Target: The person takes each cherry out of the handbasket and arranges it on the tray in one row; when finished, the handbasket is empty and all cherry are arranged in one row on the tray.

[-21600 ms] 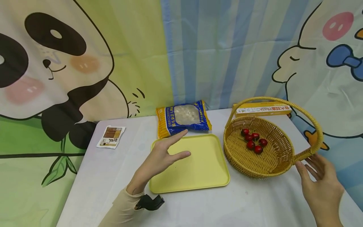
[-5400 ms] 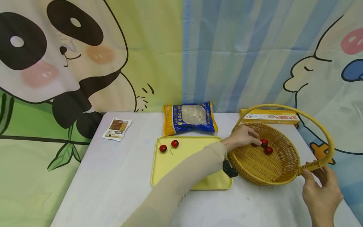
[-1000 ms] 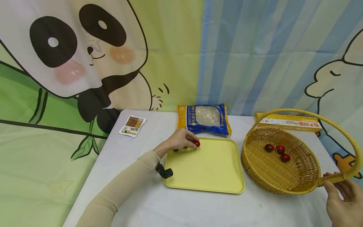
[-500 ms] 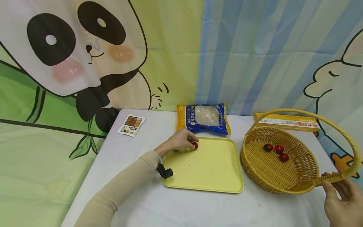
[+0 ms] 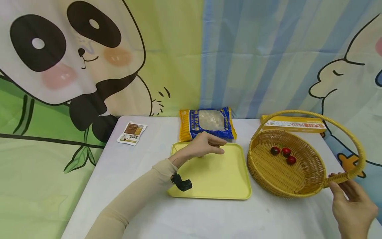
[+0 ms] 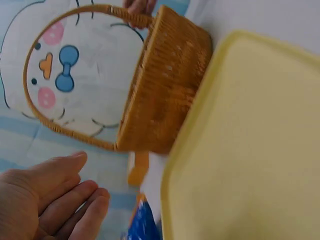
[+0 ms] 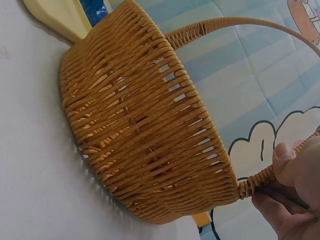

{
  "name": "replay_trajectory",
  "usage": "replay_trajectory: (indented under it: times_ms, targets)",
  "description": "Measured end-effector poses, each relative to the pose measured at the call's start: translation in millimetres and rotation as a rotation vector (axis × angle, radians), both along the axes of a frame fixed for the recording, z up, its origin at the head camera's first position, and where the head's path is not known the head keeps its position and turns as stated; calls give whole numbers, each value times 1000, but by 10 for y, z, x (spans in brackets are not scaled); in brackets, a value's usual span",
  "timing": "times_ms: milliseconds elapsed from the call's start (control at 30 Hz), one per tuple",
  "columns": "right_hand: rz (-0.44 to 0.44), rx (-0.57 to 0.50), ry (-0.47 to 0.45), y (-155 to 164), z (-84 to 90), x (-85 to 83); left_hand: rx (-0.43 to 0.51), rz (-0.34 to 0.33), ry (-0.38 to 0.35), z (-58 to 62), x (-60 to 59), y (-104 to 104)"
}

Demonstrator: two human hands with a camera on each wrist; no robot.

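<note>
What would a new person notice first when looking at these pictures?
The big wicker basket stands on the right of the white table, with three red cherries inside, and the right hand holds the near end of its handle. Beside it lies a yellow tray, and the left hand hovers open over the tray's far left corner. Behind everything hangs a bright cartoon panda backdrop.
</note>
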State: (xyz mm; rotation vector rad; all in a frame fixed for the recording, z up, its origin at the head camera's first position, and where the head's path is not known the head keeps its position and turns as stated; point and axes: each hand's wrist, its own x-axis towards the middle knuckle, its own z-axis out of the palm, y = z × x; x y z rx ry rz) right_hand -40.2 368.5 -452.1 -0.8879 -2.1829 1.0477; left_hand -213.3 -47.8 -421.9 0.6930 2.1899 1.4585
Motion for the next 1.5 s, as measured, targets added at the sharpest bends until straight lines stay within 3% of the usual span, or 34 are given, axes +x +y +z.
replay_trajectory:
  times_ms: [233, 333, 467, 567, 667, 833, 967, 1100, 1300, 1500]
  targets:
    - [6, 23, 40, 16, 3, 13, 151, -28, -98, 76, -36, 764]
    - [24, 32, 66, 26, -5, 17, 188, -18, -182, 67, -66, 1099]
    - [63, 19, 107, 44, 3, 20, 182, 60, -297, 52, -89, 1483]
    - [96, 18, 129, 46, 29, -5, 148, 131, -341, 55, -103, 1686]
    - [115, 23, 140, 42, 51, -30, 116, 170, -323, 61, -113, 1841]
    - [82, 32, 93, 38, 45, -28, 38, 177, -226, 31, -119, 2046]
    - [46, 32, 45, 37, 21, -5, -33, 180, -183, -5, -102, 2159]
    - [55, 23, 56, 40, 22, -7, -57, 199, -154, -25, -98, 2222]
    - [23, 23, 25, 17, 15, -12, -78, 278, -194, -56, -107, 2347]
    - [-7, 16, -26, -5, -4, -18, -182, 377, -224, -134, -198, 2492]
